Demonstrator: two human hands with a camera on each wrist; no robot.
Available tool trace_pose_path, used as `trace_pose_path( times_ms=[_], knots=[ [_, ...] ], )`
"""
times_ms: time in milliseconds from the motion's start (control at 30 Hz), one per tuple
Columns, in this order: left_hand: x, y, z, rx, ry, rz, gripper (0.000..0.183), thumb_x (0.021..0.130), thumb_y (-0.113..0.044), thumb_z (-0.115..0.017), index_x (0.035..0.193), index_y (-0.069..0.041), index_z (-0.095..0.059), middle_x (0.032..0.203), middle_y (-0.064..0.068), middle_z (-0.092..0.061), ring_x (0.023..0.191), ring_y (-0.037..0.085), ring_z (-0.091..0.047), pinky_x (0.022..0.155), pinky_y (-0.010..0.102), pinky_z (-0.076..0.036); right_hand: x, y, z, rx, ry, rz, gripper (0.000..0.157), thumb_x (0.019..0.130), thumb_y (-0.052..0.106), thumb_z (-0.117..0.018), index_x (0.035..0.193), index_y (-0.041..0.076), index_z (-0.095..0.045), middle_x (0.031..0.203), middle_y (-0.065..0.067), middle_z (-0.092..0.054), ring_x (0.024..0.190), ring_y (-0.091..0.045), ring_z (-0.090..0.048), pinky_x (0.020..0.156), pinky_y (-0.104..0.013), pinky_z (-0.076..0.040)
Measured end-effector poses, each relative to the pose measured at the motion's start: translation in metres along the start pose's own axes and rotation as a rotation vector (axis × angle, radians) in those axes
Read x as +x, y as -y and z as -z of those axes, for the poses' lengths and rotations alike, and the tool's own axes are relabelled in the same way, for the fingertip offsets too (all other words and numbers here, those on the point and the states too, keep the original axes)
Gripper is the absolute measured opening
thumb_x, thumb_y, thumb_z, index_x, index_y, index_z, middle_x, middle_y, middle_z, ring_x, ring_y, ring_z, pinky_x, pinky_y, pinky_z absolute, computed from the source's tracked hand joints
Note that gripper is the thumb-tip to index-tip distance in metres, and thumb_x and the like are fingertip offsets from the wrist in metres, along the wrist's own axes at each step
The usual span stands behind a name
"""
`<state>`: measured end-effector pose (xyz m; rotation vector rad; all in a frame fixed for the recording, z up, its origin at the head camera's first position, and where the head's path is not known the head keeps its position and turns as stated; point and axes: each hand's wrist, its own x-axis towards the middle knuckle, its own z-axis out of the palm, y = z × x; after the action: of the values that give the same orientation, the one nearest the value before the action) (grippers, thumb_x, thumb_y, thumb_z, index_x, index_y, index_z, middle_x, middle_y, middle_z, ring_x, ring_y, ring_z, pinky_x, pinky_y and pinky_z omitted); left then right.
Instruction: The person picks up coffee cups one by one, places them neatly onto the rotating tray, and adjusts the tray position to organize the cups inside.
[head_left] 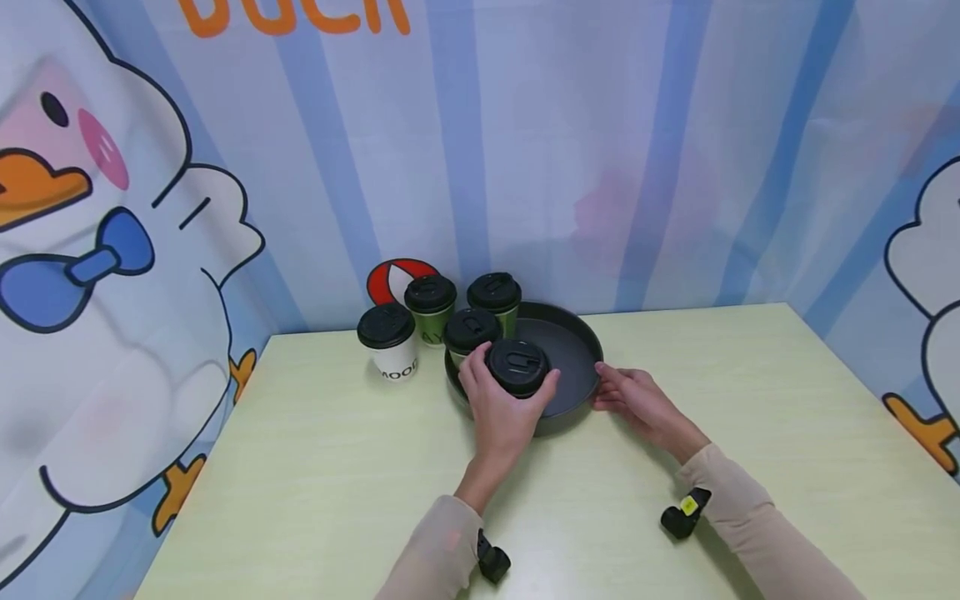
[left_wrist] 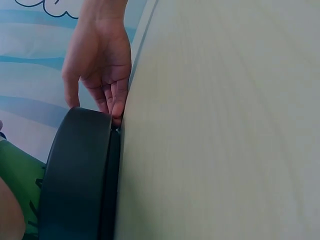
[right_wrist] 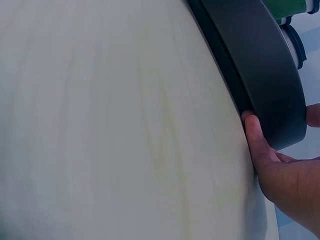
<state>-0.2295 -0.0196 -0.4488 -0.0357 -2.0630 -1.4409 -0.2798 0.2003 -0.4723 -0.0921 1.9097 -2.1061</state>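
My left hand (head_left: 498, 408) grips a paper cup with a black lid (head_left: 517, 367) over the round dark pan (head_left: 577, 346); its side looks green in the left wrist view, where a bit of my left hand (left_wrist: 9, 212) shows. Whether the cup's base touches the pan is hidden. At the pan's right side, my right hand (head_left: 637, 404) pinches the wall, thumb at the rim and fingers low on the outside. Another lidded cup (head_left: 471, 327) stands close behind the gripped one, apparently in the pan. A green cup (head_left: 506, 321) stands at the pan's back left.
Left of the pan, a white cup with a black lid (head_left: 395, 360) stands on the pale table (head_left: 300, 467). Behind it is a green lidded cup (head_left: 431, 325). A printed cloth backdrop (head_left: 540, 150) rises along the table's back edge.
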Motion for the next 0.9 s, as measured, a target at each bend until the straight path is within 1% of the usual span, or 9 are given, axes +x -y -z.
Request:
trace_pose_path(
  times_ms=[333,500,700,900],
  knots=[
    [-0.0021,-0.0036,-0.0069,0.059,0.0,0.097,0.097,0.077,-0.053,-0.088,0.148,-0.006,-0.041,0.142,0.014,-0.039,0.13,0.031,-0.043,0.109,0.05,-0.046,-0.001,0.0004,-0.0006,-0.007,-0.008,-0.004,0.052,0.111,0.032,-0.051,0.128,-0.017,-0.045,0.093,-0.006,-0.064,0.081,-0.012,-0.067,0.082,-0.026,-0.061],
    [-0.0007,-0.0061,-0.0074,0.071,-0.01,0.117,0.097,0.078,-0.053,-0.087,0.147,-0.007,-0.038,0.142,0.015,-0.037,0.13,0.032,-0.042,0.11,0.05,-0.045,-0.0006,0.0009,-0.0007,-0.017,-0.006,0.001,0.054,0.111,0.033,-0.052,0.129,-0.017,-0.044,0.095,-0.007,-0.064,0.083,-0.012,-0.067,0.083,-0.026,-0.061],
    [0.001,-0.0083,-0.0071,0.094,-0.011,0.126,0.098,0.078,-0.055,-0.087,0.145,-0.006,-0.037,0.139,0.016,-0.037,0.13,0.033,-0.041,0.111,0.05,-0.044,0.0,0.0017,-0.0008,-0.014,-0.011,0.002,0.055,0.11,0.033,-0.053,0.131,-0.017,-0.043,0.095,-0.006,-0.063,0.083,-0.013,-0.066,0.083,-0.026,-0.061],
    [0.0,-0.0078,-0.0047,0.114,-0.007,0.125,0.104,0.074,-0.057,-0.089,0.147,-0.005,-0.035,0.14,0.016,-0.036,0.129,0.033,-0.042,0.111,0.05,-0.043,0.0012,-0.0004,-0.0009,-0.009,-0.015,-0.004,0.053,0.111,0.032,-0.052,0.13,-0.016,-0.044,0.096,-0.006,-0.063,0.083,-0.013,-0.066,0.083,-0.026,-0.061]
  ],
)
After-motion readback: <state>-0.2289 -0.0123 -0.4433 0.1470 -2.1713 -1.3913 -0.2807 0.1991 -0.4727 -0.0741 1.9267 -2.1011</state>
